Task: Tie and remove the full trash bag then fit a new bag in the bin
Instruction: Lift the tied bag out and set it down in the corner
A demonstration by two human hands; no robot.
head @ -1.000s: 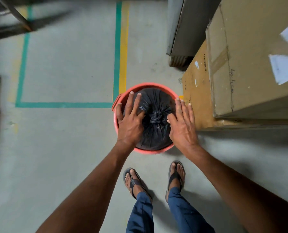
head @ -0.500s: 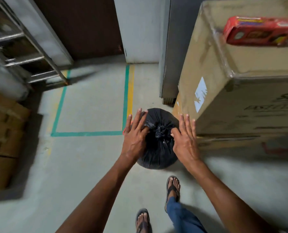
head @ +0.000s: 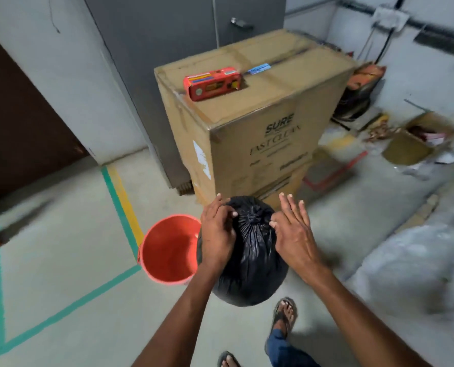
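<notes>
The black trash bag (head: pixel 249 260) looks soft and rounded, its thin, glossy film creased into pleats that gather at the knot (head: pixel 256 217) on top. Expect it to sag and shift in your grip, to be slippery under a flat palm, and to tear if something sharp inside pushes through. How full it is suggests moderate weight, though the view cannot confirm that. The surest hold is probably the gathered neck just under the knot, with a second hand beneath the belly if it feels heavy. Right now you have the bag squeezed between both hands, out of the orange bin (head: pixel 151 234), which sits on the floor (head: pixel 61 260) just to its left with nothing visible inside. Your left hand (head: pixel 218 234) cups the bag's upper left shoulder, the fingers curled over the far side and the thumb pressing near the knot. Your right hand (head: pixel 292 231) lies against the upper right side with the fingers straight, only the palm and thumb pressing in. The bag's belly hangs below both wrists, near your right foot, with the big cardboard box (head: pixel 247 133) just beyond.
</notes>
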